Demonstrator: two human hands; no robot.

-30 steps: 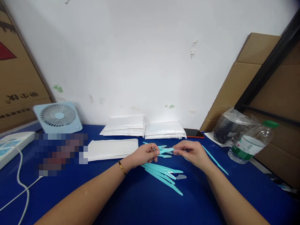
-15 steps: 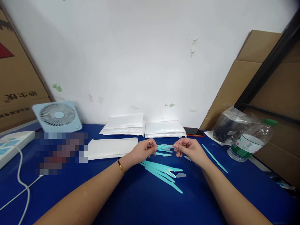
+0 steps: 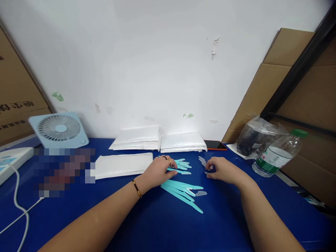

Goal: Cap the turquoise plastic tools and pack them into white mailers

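Turquoise eyebrow razors lie in two fanned groups on the blue table. My left hand (image 3: 162, 169) rests over the handles of the far group (image 3: 185, 166), its thumb apart from the fingers. The near group (image 3: 181, 194) lies just in front of it, and one razor there shows a bare metal edge. A clear blade cap (image 3: 201, 193) lies by its tips. To the right, my right hand (image 3: 219, 170) is low over the table with curled fingers and a gap between thumb and forefinger. Small clear caps (image 3: 202, 160) lie at its fingertips, partly hidden by them.
White padded envelopes (image 3: 123, 165) lie to the left and in stacks (image 3: 183, 142) along the wall, beside a phone (image 3: 215, 145). A water bottle (image 3: 275, 155) and a bagged dark item (image 3: 248, 141) stand right. A blue fan (image 3: 60, 129) and power strip (image 3: 15, 159) are left.
My hands have moved apart from where they met over the far razors. The left has lowered onto the razors; the right has moved to the clear caps, its arm now covering where a lone razor lay.
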